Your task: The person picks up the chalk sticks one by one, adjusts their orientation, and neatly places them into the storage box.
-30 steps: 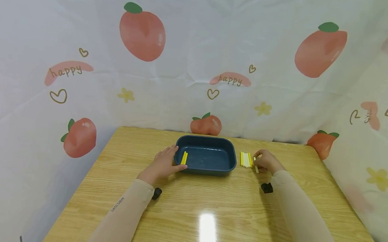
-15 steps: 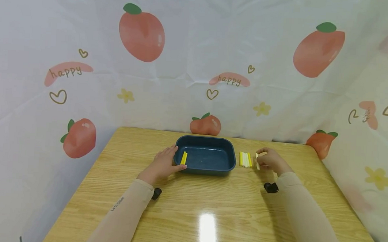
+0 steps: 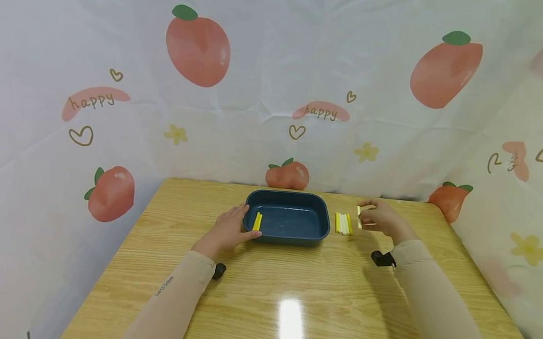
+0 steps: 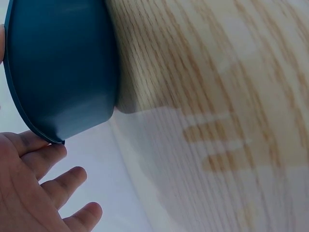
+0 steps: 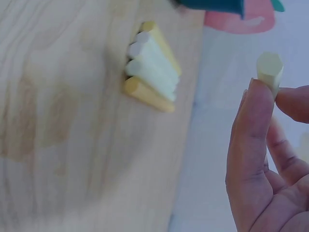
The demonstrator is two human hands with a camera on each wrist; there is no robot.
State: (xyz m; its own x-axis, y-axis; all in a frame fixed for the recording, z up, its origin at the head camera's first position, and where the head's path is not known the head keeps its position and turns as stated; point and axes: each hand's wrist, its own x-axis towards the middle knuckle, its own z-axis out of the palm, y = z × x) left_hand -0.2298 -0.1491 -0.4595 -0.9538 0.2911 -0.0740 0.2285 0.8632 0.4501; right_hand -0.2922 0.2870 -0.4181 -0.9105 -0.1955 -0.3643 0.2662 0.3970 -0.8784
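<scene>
A dark blue basin (image 3: 291, 240) sits toward the back of the table. My left hand (image 3: 226, 229) rests at its left front corner, thumb along the front rim and fingers by the left side; in the left wrist view the fingers are spread near the basin wall (image 4: 63, 63). Two yellow chalk sticks (image 3: 258, 221) stand side by side inside against the left wall. Over to the right, my right hand (image 3: 381, 220) pinches a pale cream chalk stick (image 5: 269, 67), six-sided at its end, between thumb and fingertips, raised above the table.
Between the basin and my right hand lies a neat row of chalk (image 3: 344, 224), white sticks flanked by yellow ones. A fruit-printed cloth (image 3: 257, 87) hangs directly behind the wood-grain table (image 3: 256, 291). Black wrist cameras hang under both forearms.
My right hand has lifted the pale chalk stick off the table beside the row, moving up and slightly right. The left hand and the basin have stayed in place.
</scene>
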